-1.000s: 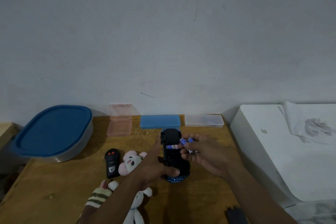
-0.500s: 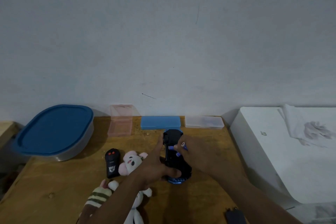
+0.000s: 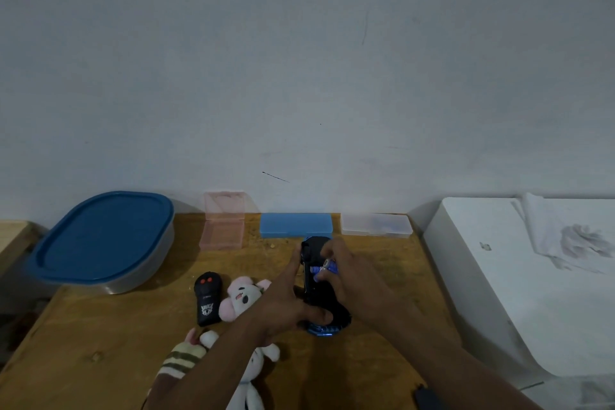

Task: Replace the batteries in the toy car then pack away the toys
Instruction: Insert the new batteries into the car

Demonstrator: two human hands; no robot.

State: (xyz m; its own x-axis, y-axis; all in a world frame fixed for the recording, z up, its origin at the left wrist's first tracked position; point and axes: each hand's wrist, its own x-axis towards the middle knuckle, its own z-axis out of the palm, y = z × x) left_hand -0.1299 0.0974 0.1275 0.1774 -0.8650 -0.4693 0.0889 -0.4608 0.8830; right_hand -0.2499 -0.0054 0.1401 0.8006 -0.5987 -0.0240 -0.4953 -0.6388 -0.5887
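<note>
Pale grey wall fills the upper half of the view, and a wooden desk (image 3: 100, 343) runs across below it. The toy car (image 3: 312, 291) lies upside down near the middle of the desk, black underside up, with a strip of blue body showing at its near end. Your left hand (image 3: 283, 306) grips it: the thumb wraps the near end and the index finger stretches along the car's left side. Your right hand (image 3: 356, 280) sits over the car's far half, its fingers curled and pinching a blue battery (image 3: 327, 266) at the underside. Whether the battery is seated cannot be told.

Left of the car lies a black remote (image 3: 208, 298) with two red buttons, and a pink plush toy (image 3: 244, 296) is just beside it. A striped plush (image 3: 181, 359) and a white plush (image 3: 256, 386) lie partly under your left forearm.

Along the wall stand a blue-lidded container (image 3: 103, 240), an open pink box (image 3: 223, 226), a blue box (image 3: 295, 225) and a clear box (image 3: 376, 225). To the right, a white surface (image 3: 499, 293) carries a crumpled cloth (image 3: 572, 236).
</note>
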